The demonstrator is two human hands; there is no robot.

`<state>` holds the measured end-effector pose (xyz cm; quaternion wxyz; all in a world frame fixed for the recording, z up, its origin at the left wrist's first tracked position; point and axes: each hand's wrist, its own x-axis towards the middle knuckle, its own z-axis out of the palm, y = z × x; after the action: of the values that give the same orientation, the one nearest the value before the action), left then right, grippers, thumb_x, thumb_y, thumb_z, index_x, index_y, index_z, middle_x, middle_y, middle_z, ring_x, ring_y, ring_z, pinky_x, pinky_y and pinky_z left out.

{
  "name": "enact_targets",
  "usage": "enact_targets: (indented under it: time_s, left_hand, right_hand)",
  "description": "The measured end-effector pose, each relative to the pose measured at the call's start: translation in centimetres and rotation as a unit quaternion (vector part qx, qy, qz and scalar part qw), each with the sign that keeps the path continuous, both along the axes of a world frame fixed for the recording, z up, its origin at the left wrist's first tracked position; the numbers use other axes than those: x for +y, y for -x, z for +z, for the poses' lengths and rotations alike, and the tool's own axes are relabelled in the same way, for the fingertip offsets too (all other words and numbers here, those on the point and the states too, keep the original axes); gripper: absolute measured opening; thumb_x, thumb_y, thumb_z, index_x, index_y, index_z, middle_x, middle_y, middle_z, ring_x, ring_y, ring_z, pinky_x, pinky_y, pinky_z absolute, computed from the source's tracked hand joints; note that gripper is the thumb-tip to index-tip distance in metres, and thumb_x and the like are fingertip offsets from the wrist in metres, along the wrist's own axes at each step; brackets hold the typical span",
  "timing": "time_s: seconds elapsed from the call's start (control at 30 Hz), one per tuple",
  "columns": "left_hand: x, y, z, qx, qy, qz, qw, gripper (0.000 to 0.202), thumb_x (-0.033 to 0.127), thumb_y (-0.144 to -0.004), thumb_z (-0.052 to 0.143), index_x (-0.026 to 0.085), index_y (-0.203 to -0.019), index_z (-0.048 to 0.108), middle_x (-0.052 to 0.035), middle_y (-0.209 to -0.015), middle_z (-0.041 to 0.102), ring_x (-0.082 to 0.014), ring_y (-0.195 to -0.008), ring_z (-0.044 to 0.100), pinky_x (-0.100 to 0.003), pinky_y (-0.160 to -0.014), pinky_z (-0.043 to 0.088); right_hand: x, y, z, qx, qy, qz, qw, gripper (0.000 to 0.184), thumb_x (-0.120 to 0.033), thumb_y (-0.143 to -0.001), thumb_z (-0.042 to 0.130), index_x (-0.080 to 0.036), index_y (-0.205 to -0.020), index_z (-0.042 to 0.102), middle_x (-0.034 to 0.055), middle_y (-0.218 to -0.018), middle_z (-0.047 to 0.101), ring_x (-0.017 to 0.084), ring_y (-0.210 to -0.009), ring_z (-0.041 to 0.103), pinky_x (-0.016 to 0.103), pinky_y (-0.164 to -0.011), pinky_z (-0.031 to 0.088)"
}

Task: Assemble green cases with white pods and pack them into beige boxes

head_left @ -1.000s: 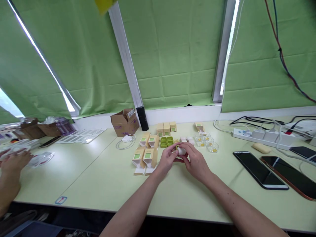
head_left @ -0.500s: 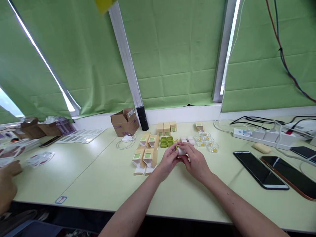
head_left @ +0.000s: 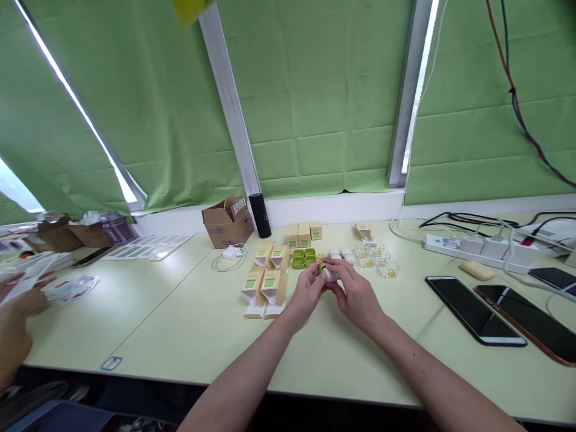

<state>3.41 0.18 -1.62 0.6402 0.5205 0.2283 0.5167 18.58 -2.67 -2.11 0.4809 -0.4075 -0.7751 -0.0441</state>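
My left hand (head_left: 306, 294) and my right hand (head_left: 357, 295) meet over the middle of the pale green table (head_left: 189, 324), both closed round a small white piece with a green and yellow part (head_left: 328, 272). Just behind them lie green moulded trays (head_left: 303, 258), small white blocks (head_left: 341, 255) and clear cups with yellow discs (head_left: 378, 260). To the left of my hands stand open tan cartons with green labels (head_left: 265, 284). Three closed small tan boxes (head_left: 303, 234) stand in a row further back.
A cardboard box (head_left: 228, 222) and a black cylinder (head_left: 260, 215) stand by the window sill. Two phones (head_left: 474, 309) lie at the right, behind them a power strip (head_left: 472, 247) with cables. Another person's hand (head_left: 18, 312) holds packets at the far left.
My hands have stayed on the small piece, shifting slightly. The other person's hand at the left has moved and now holds up a packet.
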Motion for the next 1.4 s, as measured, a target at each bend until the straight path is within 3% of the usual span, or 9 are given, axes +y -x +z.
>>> enact_targets:
  time_s: [0.27, 0.43, 0.57, 0.93, 1.27, 1.4]
  left_hand:
    - [-0.3, -0.1, 0.0, 0.004, -0.010, 0.008, 1.000, 0.058, 0.047, -0.085, 0.078, 0.019, -0.135, 0.064, -0.0125, -0.125, 0.069, -0.0201, -0.103, 0.067, -0.030, -0.088, 0.055]
    - [-0.4, 0.1, -0.1, 0.013, -0.023, -0.015, 1.000, 0.065, 0.044, -0.084, 0.080, 0.022, -0.141, 0.058, -0.0138, -0.143, 0.060, -0.0253, -0.120, 0.063, -0.036, -0.101, 0.051]
    - [-0.3, -0.1, -0.1, 0.049, -0.063, 0.023, 0.997, 0.069, 0.046, -0.079, 0.085, 0.020, -0.137, 0.058, -0.0146, -0.144, 0.059, -0.0286, -0.135, 0.054, -0.039, -0.113, 0.044]
    - [-0.1, -0.4, -0.1, 0.098, -0.070, 0.082, 0.989, 0.060, 0.054, -0.084, 0.077, 0.016, -0.128, 0.063, -0.0134, -0.122, 0.069, -0.0229, -0.106, 0.065, -0.034, -0.090, 0.055]
    - [0.1, -0.2, -0.5, 0.103, -0.069, 0.072, 0.990, 0.063, 0.056, -0.086, 0.074, 0.016, -0.132, 0.062, -0.0105, -0.108, 0.069, -0.0189, -0.093, 0.065, -0.031, -0.083, 0.055]
    - [0.1, -0.2, -0.5, 0.081, -0.059, 0.070, 0.993, 0.065, 0.055, -0.084, 0.077, 0.016, -0.133, 0.062, -0.0109, -0.111, 0.069, -0.0195, -0.096, 0.066, -0.031, -0.085, 0.056]
  right_hand:
    - [0.2, -0.1, -0.2, 0.005, 0.000, 0.004, 1.000, 0.033, -0.012, -0.099, 0.046, -0.024, -0.129, 0.054, 0.0142, -0.135, 0.064, 0.027, -0.123, 0.066, 0.044, -0.095, 0.062]
    - [0.5, -0.2, -0.8, 0.010, 0.005, -0.002, 1.000, 0.036, -0.013, -0.099, 0.047, -0.023, -0.133, 0.053, 0.0148, -0.136, 0.063, 0.029, -0.128, 0.063, 0.047, -0.099, 0.061]
    - [0.5, 0.0, -1.0, 0.012, 0.010, 0.007, 1.000, 0.043, -0.010, -0.097, 0.046, -0.022, -0.138, 0.051, 0.0154, -0.139, 0.061, 0.029, -0.130, 0.061, 0.048, -0.101, 0.060]
    - [0.2, 0.4, -0.6, 0.048, 0.026, 0.031, 0.998, 0.046, -0.010, -0.097, 0.045, -0.023, -0.141, 0.048, 0.0140, -0.136, 0.063, 0.028, -0.128, 0.061, 0.050, -0.103, 0.058]
    - [0.3, 0.4, -0.6, 0.067, 0.031, 0.039, 0.997, 0.044, -0.014, -0.099, 0.046, -0.025, -0.141, 0.051, 0.0136, -0.138, 0.063, 0.028, -0.128, 0.062, 0.051, -0.103, 0.057]
    - [0.2, 0.5, -0.5, 0.080, 0.052, 0.046, 0.994, 0.044, -0.016, -0.099, 0.048, -0.025, -0.142, 0.050, 0.0140, -0.139, 0.063, 0.030, -0.128, 0.061, 0.052, -0.104, 0.056]
